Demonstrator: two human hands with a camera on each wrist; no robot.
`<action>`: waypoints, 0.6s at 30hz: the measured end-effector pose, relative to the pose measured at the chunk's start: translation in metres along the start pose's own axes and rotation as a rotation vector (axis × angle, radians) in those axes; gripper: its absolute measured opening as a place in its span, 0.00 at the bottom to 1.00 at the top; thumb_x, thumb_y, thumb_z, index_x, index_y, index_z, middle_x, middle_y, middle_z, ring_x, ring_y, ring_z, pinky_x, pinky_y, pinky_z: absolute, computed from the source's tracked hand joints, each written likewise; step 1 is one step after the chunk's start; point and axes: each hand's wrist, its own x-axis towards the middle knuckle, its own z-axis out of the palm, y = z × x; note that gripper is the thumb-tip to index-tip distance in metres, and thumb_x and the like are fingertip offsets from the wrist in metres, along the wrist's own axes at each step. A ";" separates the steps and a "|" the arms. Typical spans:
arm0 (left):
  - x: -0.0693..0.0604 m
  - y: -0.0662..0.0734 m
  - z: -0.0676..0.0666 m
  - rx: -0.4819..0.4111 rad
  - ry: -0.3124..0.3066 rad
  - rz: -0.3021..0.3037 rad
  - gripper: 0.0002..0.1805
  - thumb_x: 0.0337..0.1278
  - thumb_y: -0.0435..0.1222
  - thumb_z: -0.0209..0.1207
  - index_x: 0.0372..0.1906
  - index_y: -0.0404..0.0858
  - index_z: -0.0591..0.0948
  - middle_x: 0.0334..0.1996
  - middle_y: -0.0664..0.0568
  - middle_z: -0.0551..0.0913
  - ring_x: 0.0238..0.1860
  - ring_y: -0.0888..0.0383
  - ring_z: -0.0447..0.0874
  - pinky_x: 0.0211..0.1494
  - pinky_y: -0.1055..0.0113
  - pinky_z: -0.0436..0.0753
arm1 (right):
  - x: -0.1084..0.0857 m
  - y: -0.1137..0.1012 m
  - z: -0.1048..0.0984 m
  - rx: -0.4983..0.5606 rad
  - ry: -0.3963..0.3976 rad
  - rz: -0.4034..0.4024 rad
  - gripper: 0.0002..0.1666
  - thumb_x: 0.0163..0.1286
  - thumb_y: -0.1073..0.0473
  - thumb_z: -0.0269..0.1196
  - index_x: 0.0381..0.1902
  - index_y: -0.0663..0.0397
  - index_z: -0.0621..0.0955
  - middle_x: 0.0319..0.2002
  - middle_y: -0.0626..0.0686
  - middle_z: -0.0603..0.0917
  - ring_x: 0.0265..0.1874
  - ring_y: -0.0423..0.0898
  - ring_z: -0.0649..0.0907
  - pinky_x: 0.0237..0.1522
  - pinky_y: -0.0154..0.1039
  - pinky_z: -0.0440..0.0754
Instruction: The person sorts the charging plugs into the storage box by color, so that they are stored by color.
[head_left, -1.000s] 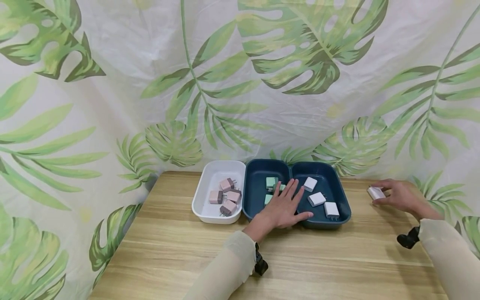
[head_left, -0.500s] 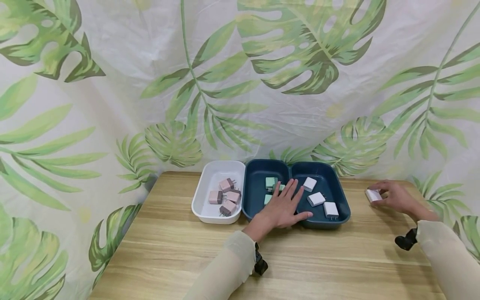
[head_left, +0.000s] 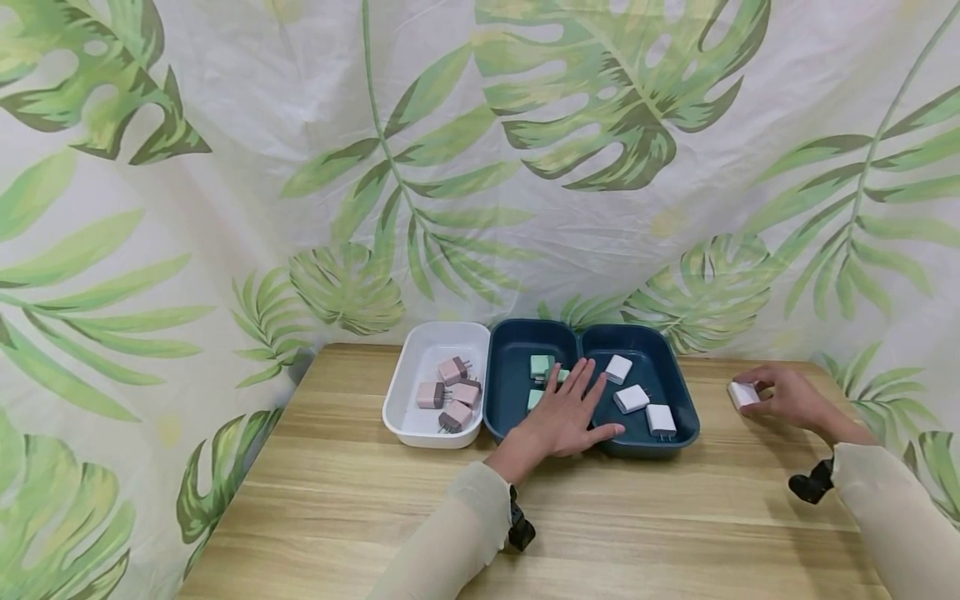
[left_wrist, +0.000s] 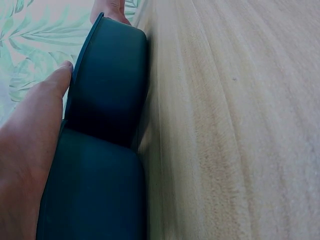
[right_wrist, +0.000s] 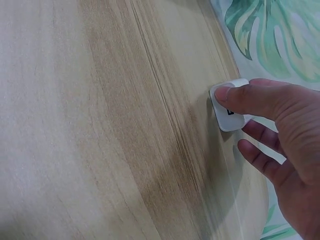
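My right hand (head_left: pixel 797 402) pinches a white charger plug (right_wrist: pixel 231 120) between thumb and fingers at the right of the table. The plug is at the tabletop or just above it; I cannot tell whether it touches. My left hand (head_left: pixel 558 419) rests with straight, spread fingers over the front of the dark blue two-part tray (head_left: pixel 525 332), across its divider. Green charger plugs (head_left: pixel 542 367) lie in the tray's left compartment, partly hidden by that hand. Several white charger plugs (head_left: pixel 632 399) lie in the right compartment. In the left wrist view, the thumb (left_wrist: pixel 54 82) lies along the tray's rim.
A white tray (head_left: pixel 401 392) with several pink charger plugs (head_left: pixel 431 395) stands against the blue tray's left side. The wooden table (head_left: pixel 337 500) stretches in front. A leaf-patterned cloth (head_left: pixel 450 167) hangs right behind the table's back edge.
My right hand has shifted slightly left and toward me with the white charger plug, which now looks lower. My left hand stays in place on the blue tray.
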 end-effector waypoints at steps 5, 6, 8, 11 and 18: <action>0.001 -0.001 0.002 -0.006 0.003 0.001 0.51 0.74 0.74 0.35 0.88 0.46 0.46 0.88 0.47 0.37 0.86 0.55 0.26 0.86 0.43 0.34 | -0.001 0.000 0.002 -0.002 0.026 -0.040 0.29 0.50 0.63 0.85 0.49 0.69 0.88 0.45 0.67 0.87 0.36 0.48 0.85 0.31 0.31 0.77; 0.001 -0.001 0.002 -0.007 0.003 0.001 0.51 0.74 0.74 0.35 0.88 0.46 0.46 0.88 0.47 0.37 0.86 0.55 0.26 0.86 0.43 0.34 | -0.001 0.000 0.002 0.003 0.029 -0.045 0.29 0.50 0.63 0.85 0.49 0.69 0.88 0.45 0.67 0.87 0.36 0.46 0.85 0.30 0.31 0.78; 0.001 -0.001 0.002 -0.009 0.003 0.001 0.52 0.74 0.74 0.35 0.88 0.46 0.46 0.88 0.47 0.37 0.86 0.55 0.26 0.86 0.43 0.34 | -0.001 -0.001 0.002 0.010 0.037 -0.057 0.29 0.49 0.63 0.85 0.48 0.70 0.88 0.44 0.66 0.87 0.35 0.42 0.84 0.30 0.31 0.78; 0.001 -0.001 0.002 -0.009 0.004 0.002 0.51 0.74 0.73 0.35 0.88 0.46 0.46 0.88 0.47 0.37 0.86 0.55 0.26 0.86 0.43 0.34 | -0.001 -0.004 0.001 0.021 0.043 -0.076 0.28 0.49 0.63 0.85 0.48 0.70 0.88 0.43 0.64 0.88 0.37 0.40 0.84 0.30 0.32 0.81; 0.000 0.000 0.000 -0.006 0.001 0.003 0.51 0.75 0.73 0.36 0.88 0.46 0.46 0.88 0.46 0.37 0.86 0.55 0.26 0.86 0.42 0.34 | 0.004 -0.014 -0.002 0.035 0.039 -0.087 0.27 0.52 0.61 0.85 0.48 0.69 0.89 0.41 0.59 0.90 0.38 0.37 0.83 0.35 0.37 0.86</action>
